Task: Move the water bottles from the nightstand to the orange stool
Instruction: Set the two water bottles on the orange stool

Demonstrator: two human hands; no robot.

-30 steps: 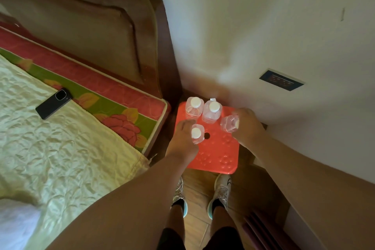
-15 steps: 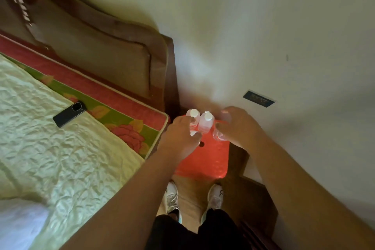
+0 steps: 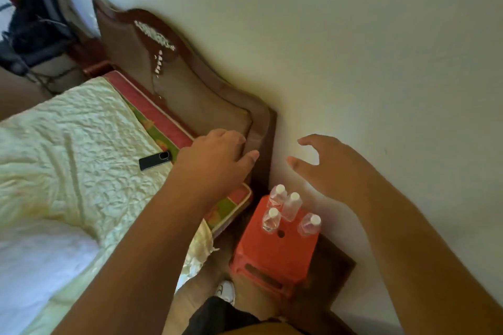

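Several small clear water bottles with white caps stand upright on the orange stool [image 3: 275, 255]: one at the back left [image 3: 277, 195], one behind the middle [image 3: 291, 205], one at the front left [image 3: 271, 219] and one at the right [image 3: 310, 223]. My left hand [image 3: 215, 163] hovers above and left of the stool, in front of the headboard, fingers relaxed and holding nothing. My right hand [image 3: 332, 168] is raised above the stool near the wall, fingers spread, empty. Neither hand touches a bottle.
The bed [image 3: 68, 149] with a pale quilt lies to the left, a black phone [image 3: 155, 160] on it. A brown headboard [image 3: 190, 95] stands against the wall. A dark wooden nightstand [image 3: 329, 275] sits behind and right of the stool. My shoe [image 3: 226, 291] is on the floor below.
Both hands let go of the bottles they were setting down and lifted away from the stool. The view has tilted upward, showing more wall and headboard.
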